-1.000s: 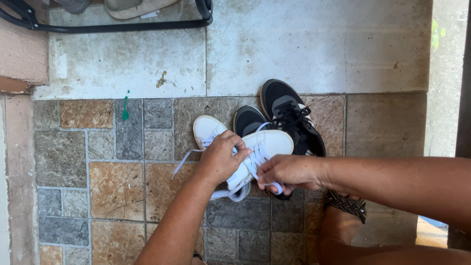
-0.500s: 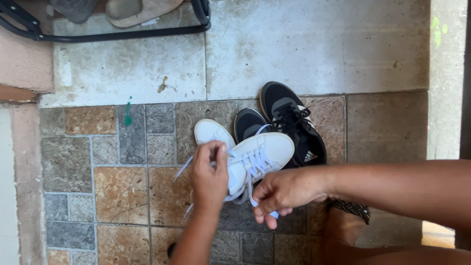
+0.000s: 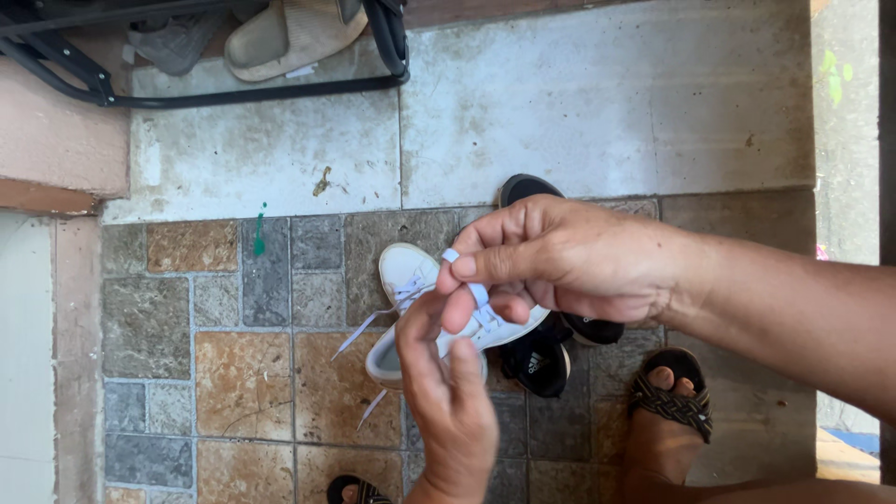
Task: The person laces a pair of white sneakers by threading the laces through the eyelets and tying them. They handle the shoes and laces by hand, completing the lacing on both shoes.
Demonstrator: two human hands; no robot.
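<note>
A white sneaker (image 3: 392, 350) hangs above the tiled floor, partly hidden by both hands. My right hand (image 3: 560, 261) is raised over it, thumb and forefinger pinching the end of its pale blue lace (image 3: 479, 297). My left hand (image 3: 448, 392) sits below, fingers against the shoe's side and laces. A second white sneaker (image 3: 403, 271) lies behind on the floor, its loose lace trailing left. Black sneakers (image 3: 537, 359) lie under my right hand, mostly covered.
My right foot in a woven sandal (image 3: 670, 397) stands at lower right; a toe of the other sandal (image 3: 355, 490) shows at the bottom edge. A black metal rack (image 3: 233, 93) with a beige slipper (image 3: 289, 33) stands at the top left. A pale wall runs along the left.
My right hand rose from below the shoe to above it, pulling the lace up. My left hand dropped lower beneath the sneaker. The view shifted slightly downward.
</note>
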